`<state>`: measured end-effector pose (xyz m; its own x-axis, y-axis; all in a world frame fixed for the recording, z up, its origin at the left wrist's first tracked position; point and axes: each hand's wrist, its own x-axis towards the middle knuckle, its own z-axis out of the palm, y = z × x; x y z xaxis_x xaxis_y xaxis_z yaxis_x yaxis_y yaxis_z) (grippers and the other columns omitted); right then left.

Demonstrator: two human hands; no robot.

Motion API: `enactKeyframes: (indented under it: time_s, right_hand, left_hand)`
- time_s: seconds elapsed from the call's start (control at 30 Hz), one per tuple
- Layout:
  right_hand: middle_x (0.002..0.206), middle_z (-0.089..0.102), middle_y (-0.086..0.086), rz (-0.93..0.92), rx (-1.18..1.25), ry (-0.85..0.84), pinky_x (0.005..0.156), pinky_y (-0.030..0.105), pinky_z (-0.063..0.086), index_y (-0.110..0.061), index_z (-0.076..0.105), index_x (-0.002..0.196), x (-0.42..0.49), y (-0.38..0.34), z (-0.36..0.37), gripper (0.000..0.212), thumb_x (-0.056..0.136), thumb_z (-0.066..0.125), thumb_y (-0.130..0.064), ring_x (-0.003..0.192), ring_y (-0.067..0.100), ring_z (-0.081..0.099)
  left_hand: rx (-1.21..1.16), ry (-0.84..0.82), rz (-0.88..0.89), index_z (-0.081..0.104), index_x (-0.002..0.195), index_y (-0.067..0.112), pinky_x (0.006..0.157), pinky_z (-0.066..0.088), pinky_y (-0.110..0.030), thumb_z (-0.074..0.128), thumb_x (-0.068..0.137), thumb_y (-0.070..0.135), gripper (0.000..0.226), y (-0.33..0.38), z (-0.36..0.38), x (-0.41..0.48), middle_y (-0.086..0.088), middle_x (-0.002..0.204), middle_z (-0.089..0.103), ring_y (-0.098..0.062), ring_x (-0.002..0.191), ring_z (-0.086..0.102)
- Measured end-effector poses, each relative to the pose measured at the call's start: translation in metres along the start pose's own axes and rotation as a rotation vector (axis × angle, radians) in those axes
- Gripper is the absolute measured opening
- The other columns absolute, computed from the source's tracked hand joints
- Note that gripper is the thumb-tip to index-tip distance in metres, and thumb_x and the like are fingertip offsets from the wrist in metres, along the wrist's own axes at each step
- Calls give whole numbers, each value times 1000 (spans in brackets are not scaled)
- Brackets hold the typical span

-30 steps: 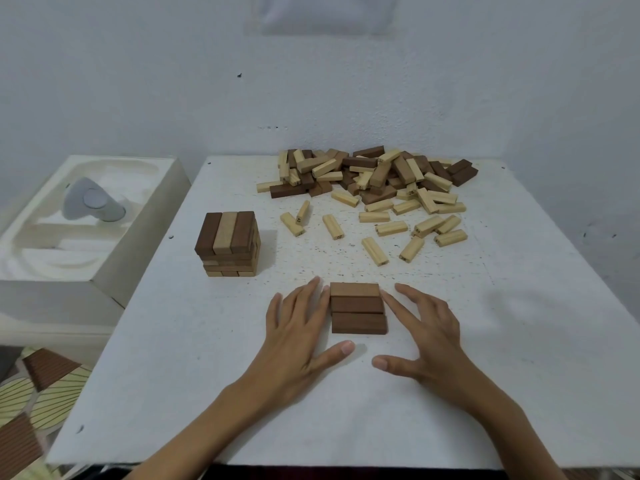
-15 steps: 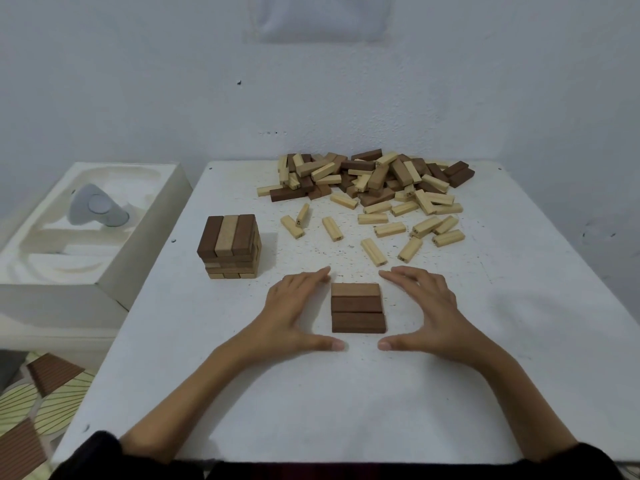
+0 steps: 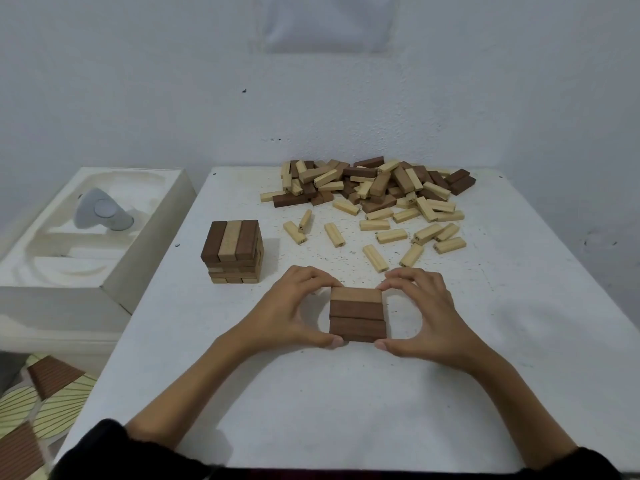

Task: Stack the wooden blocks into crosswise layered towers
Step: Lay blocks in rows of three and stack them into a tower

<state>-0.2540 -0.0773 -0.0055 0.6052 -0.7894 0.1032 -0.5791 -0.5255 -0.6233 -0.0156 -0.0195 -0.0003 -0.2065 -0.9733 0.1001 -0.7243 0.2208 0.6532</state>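
Pale bluish-white plastered wall [image 3: 138, 81] behind and to the right, scuffed with small dark specks; a paler rectangular patch [image 3: 329, 22] high at centre. White speckled flat-topped desk [image 3: 519, 341] pushed against it. Cream moulded box [image 3: 145, 265] beside the desk's left edge, a grey rounded object [image 3: 100, 213] lying in its recess. Brown and yellow-green patterned floor covering [image 3: 31, 403] lower left. Light dim, even, shadows soft.

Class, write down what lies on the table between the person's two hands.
A flat row of three wooden blocks lies between the left hand and the right hand, both pinching its corners, shown in the head view.
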Motion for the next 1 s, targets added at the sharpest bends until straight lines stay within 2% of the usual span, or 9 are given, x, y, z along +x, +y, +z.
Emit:
enactKeyframes:
  time_s: [0.17, 0.3, 0.43, 0.53, 0.67, 0.77, 0.9, 1.0]
  right_hand:
    - [131, 33, -26, -67, 52, 43, 100, 33, 25, -50, 46, 109, 10, -22, -15, 65, 49, 63, -67, 122, -5, 20]
    - [130, 36, -23, -158, 81, 102, 97, 30, 25, -44, 49, 112, 37, -48, -16, 67, 50, 65, -66, 119, 0, 24]
    - [128, 39, -15, -211, 79, 127, 97, 28, 24, -36, 53, 114, 71, -70, -5, 72, 50, 68, -65, 117, 3, 25]
    - [128, 41, -11, -244, 78, 114, 95, 25, 21, -29, 55, 116, 97, -85, 2, 69, 56, 83, -50, 116, 3, 24]
    - [130, 40, -9, -254, 72, 64, 92, 22, 18, -26, 56, 118, 130, -102, 11, 64, 62, 83, -40, 118, 4, 22]
    - [132, 39, -8, -249, 61, 35, 92, 23, 19, -25, 55, 119, 150, -108, 19, 64, 64, 82, -41, 123, 11, 24]
    - [132, 39, -8, -243, 45, 21, 90, 22, 18, -26, 54, 119, 163, -112, 29, 64, 64, 81, -42, 117, 8, 23]
    - [132, 39, -8, -222, 63, -8, 95, 25, 19, -26, 54, 119, 165, -109, 36, 63, 64, 82, -41, 124, 12, 23]
  left_hand:
    - [66, 4, 50, 53, 121, 38, 95, 37, -22, 67, 59, 66, 69, 11, -36, -3, 20, 121, 48, 2, 117, 39]
    - [130, 64, 72, 53, 118, 38, 92, 32, -14, 69, 58, 65, 67, 6, -75, -3, 27, 116, 46, 3, 113, 40]
    - [173, 104, 52, 56, 115, 34, 91, 35, -18, 69, 57, 63, 66, -9, -109, -5, 19, 114, 52, -6, 110, 45]
    - [164, 126, 32, 59, 113, 32, 92, 37, -20, 71, 56, 61, 65, -23, -131, -6, 13, 114, 56, -7, 109, 50]
    - [175, 141, -13, 58, 113, 33, 88, 32, -6, 70, 55, 63, 66, -42, -157, -8, 15, 114, 57, 1, 107, 48]
    - [154, 139, -62, 57, 112, 36, 89, 36, -10, 70, 54, 63, 65, -56, -166, -5, 19, 113, 55, 0, 108, 47]
    - [107, 117, -109, 57, 113, 37, 94, 40, -21, 71, 55, 62, 64, -74, -170, -3, 22, 113, 55, 0, 109, 47]
    - [71, 104, -112, 56, 111, 42, 96, 40, -25, 72, 57, 60, 59, -82, -168, -5, 24, 111, 56, -2, 111, 49]
